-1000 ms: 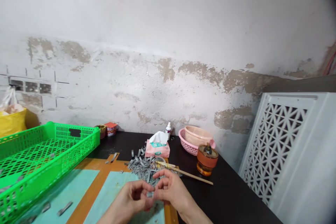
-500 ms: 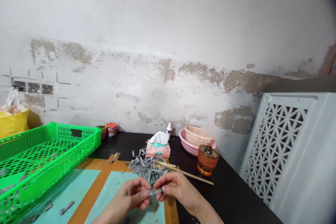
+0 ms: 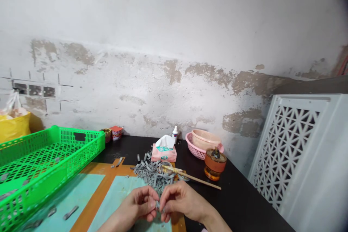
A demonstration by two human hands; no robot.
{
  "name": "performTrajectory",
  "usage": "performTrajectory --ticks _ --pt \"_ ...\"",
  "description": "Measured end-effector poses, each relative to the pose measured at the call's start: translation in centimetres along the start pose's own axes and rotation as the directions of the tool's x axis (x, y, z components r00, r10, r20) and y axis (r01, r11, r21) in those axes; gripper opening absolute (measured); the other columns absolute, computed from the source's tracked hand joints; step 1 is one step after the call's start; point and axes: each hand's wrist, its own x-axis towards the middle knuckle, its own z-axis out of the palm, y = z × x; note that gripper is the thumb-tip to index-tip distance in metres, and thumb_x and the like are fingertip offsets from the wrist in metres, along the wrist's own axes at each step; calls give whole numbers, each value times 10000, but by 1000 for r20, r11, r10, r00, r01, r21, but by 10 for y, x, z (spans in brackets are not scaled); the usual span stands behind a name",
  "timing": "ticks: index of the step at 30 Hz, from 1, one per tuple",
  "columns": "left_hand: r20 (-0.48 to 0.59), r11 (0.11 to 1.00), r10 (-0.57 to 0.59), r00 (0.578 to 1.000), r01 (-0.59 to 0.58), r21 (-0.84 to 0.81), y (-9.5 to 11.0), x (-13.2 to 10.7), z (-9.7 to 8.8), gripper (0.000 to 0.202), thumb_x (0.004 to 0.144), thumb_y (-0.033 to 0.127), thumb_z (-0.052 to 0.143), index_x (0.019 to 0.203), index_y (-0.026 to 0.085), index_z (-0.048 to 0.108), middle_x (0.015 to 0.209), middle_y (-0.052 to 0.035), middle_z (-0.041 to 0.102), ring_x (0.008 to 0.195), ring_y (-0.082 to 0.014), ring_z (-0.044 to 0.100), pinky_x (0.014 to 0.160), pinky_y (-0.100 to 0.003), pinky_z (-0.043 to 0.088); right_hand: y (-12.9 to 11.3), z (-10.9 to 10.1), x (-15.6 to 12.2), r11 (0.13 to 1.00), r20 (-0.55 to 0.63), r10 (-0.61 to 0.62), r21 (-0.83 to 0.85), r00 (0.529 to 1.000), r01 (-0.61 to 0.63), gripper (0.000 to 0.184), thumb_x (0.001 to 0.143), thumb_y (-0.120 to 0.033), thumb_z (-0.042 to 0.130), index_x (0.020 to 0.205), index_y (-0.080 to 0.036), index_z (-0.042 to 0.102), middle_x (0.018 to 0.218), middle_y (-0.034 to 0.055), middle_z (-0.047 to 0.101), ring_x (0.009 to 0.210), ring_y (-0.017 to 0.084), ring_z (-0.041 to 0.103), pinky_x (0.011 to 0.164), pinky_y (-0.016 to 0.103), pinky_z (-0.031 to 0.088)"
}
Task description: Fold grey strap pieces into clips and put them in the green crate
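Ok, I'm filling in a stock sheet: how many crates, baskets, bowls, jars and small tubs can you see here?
Crates: 2 (green crate, white crate)
Basket: 1 (pink basket)
Bowl: 1 (peach bowl)
Jar: 1 (amber jar)
Small tubs: 2 (gold tub, red-topped tub)
Total: 7

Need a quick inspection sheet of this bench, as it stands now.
surface: black table, with an orange board with teal panels at the front.
job's things: small grey strip pinched between both hands; pile of grey strips just beyond; loose strips on the board.
clutter: tissue pack, wooden stick, pink basket holding a bowl, amber lidded jar, white bottle.
grippers: none; bare left hand and right hand.
cables: nothing seen on the table.
surroundings: green plastic crate, white lattice crate, yellow bag, peeling wall.
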Motion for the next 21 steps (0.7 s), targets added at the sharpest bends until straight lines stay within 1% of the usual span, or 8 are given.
performTrajectory --ticks 2,5,8,12,16,21 --pt "-9 1000 15 1000 -15 4 -1 0 0 343 635 429 830 756 149 674 577 -6 681 493 -90 565 512 -201 371 1 -1 0 999 1 49 12 999 -49 277 653 -357 798 744 -121 684 623 20 673 563 121 633 623 256 501" --pt "-46 999 42 998 -42 1 0 0 1 343 627 427 835 747 157 663 570 3 674 488 -89 557 507 -200 373 1 0 3 997 -80 70 24 994 -69 330 604 -375 819 721 -117 650 580 18 669 518 116 623 574 234 487" --pt "-55 998 65 996 -66 -11 1 1 4 346 614 438 838 729 164 661 562 5 674 492 -94 548 504 -205 379 4 2 8 997 -172 79 21 982 -76 402 533 -406 842 701 -117 619 518 10 644 476 123 607 524 229 469" --pt "-47 996 92 995 -92 -1 1 2 6 345 611 453 833 711 171 661 562 7 672 506 -100 542 513 -213 387 11 1 13 996 -229 90 -4 969 -94 462 499 -453 838 707 -119 595 484 0 622 452 121 582 513 241 460" --pt "-66 995 99 993 -98 29 0 2 8 323 634 449 819 723 180 664 564 16 674 508 -104 540 520 -221 388 13 1 14 995 -242 74 -47 967 -88 426 540 -460 809 701 -128 596 488 -21 609 446 97 551 514 227 435" --pt "-70 991 125 990 -121 62 1 0 9 317 650 449 807 725 180 659 559 23 661 513 -110 540 524 -225 399 11 2 14 991 -294 63 -97 954 -95 334 559 -388 792 676 -128 618 490 -29 591 443 89 529 496 219 418"
